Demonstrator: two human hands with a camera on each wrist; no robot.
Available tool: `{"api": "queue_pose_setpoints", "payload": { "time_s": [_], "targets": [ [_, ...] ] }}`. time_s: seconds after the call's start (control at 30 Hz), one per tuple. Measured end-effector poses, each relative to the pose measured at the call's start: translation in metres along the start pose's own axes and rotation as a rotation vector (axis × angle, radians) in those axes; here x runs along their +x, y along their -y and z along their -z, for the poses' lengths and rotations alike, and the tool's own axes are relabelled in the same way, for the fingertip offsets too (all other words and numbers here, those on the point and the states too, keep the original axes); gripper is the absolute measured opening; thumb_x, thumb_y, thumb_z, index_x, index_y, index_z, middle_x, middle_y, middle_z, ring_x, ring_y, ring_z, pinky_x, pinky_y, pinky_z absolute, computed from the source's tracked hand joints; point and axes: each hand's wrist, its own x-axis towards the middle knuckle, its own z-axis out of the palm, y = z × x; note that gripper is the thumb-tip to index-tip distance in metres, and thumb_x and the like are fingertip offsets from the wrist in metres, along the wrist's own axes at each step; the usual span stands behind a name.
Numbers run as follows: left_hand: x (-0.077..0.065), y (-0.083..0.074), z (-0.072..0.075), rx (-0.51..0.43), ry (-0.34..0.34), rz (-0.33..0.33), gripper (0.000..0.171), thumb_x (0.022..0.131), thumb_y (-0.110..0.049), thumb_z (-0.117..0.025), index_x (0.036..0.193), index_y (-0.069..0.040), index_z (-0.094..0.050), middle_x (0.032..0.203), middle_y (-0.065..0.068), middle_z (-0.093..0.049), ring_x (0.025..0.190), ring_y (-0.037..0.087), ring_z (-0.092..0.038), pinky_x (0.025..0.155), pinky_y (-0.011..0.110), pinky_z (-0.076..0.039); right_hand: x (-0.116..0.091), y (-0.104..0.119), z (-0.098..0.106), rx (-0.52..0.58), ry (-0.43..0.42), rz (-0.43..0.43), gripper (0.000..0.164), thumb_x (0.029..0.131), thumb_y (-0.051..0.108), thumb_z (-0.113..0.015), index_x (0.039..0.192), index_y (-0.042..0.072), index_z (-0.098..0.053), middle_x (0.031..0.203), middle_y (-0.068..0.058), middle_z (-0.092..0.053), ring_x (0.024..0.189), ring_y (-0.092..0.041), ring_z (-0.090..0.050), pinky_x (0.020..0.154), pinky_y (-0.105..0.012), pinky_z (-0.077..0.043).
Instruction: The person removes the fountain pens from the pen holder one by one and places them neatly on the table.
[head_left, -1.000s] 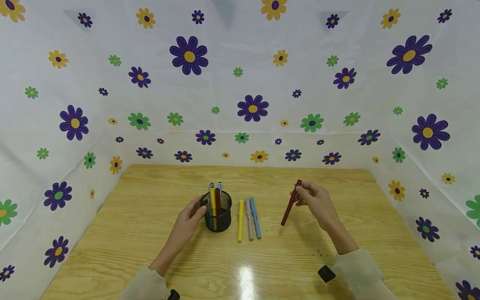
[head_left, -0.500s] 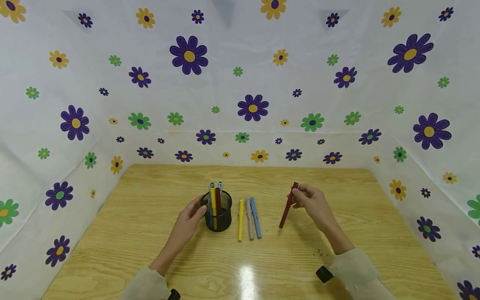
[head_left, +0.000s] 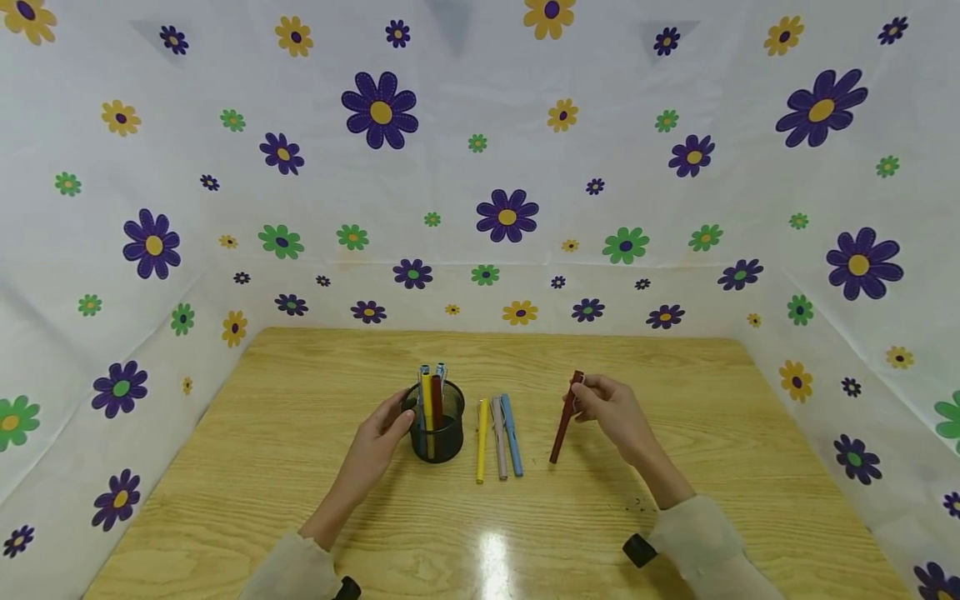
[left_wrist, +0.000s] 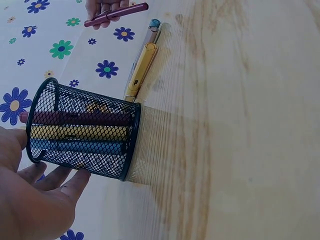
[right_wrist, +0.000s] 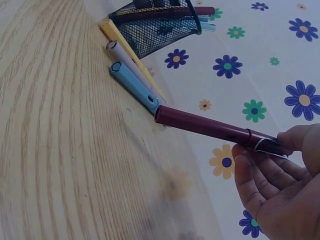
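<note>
My left hand (head_left: 375, 442) holds the side of a black mesh pen cup (head_left: 448, 443), which stands upright on the table. Inside the cup are several pens, among them a yellow one (head_left: 427, 400) and a dark red one (head_left: 437, 404); the mesh also shows them in the left wrist view. To the right, my right hand (head_left: 618, 417) pinches another dark red pen (right_wrist: 205, 125) near its clip end. That pen is tilted, its far end pointing down and left. Between the hands lie a yellow pen (head_left: 482, 442), a grey pen (head_left: 498, 442) and a blue pen (head_left: 512, 437).
The wooden table (head_left: 420, 533) is walled at the back and both sides by white cloth (head_left: 450, 183) with printed flowers. Small dark specks (head_left: 637, 505) lie on the tabletop near the right wrist.
My right hand has moved left and slightly down with the dark red pen, nearer the row of lying pens. The left hand and the pen cup have stayed in place.
</note>
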Motion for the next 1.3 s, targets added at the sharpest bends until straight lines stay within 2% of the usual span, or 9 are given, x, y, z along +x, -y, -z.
{"api": "queue_pose_setpoints", "payload": {
  "time_s": [0.2,0.5,0.73,1.0,1.3],
  "targets": [
    [0.0,0.0,0.0,-0.001,0.006,-0.006,0.06,0.11,-0.034,-0.054,0.159,-0.004,-0.038,0.154,0.024,-0.046,0.143,0.039,-0.044,0.115,0.055,-0.039,0.0,-0.001,-0.006,-0.005,0.001,-0.007,0.037,0.108,0.017,-0.058,0.125,-0.015,-0.059,0.105,-0.019,-0.072,0.088,-0.019,-0.069,0.084,-0.045,-0.061],
    [0.001,0.001,-0.001,0.003,-0.007,0.005,0.059,0.11,-0.034,-0.054,0.159,-0.005,-0.038,0.154,0.024,-0.046,0.142,0.038,-0.045,0.113,0.054,-0.041,0.003,-0.004,-0.012,-0.042,0.038,0.001,0.035,0.108,0.017,-0.058,0.125,-0.014,-0.06,0.106,-0.021,-0.073,0.089,-0.025,-0.071,0.087,-0.052,-0.06],
    [0.0,-0.001,-0.001,-0.001,-0.002,0.003,0.06,0.11,-0.034,-0.054,0.159,-0.004,-0.038,0.155,0.025,-0.045,0.143,0.039,-0.044,0.114,0.055,-0.039,0.006,-0.009,-0.016,-0.049,0.058,-0.022,0.032,0.107,0.017,-0.06,0.122,-0.011,-0.063,0.102,-0.018,-0.073,0.089,-0.028,-0.072,0.086,-0.053,-0.059],
    [0.0,-0.002,-0.001,0.004,-0.006,0.015,0.06,0.109,-0.036,-0.055,0.159,-0.007,-0.039,0.156,0.023,-0.045,0.143,0.037,-0.044,0.114,0.054,-0.04,0.007,-0.012,-0.018,-0.041,0.076,0.005,0.036,0.107,0.018,-0.06,0.124,-0.014,-0.061,0.104,-0.022,-0.072,0.092,-0.034,-0.071,0.086,-0.054,-0.059],
    [0.0,0.0,0.0,-0.001,0.01,0.002,0.064,0.109,-0.039,-0.054,0.16,-0.004,-0.036,0.158,0.024,-0.041,0.146,0.039,-0.04,0.116,0.055,-0.037,0.011,-0.015,-0.028,-0.098,0.044,0.001,0.035,0.106,0.017,-0.062,0.124,-0.012,-0.063,0.098,-0.017,-0.074,0.087,-0.033,-0.071,0.077,-0.047,-0.062]
  ]
}}
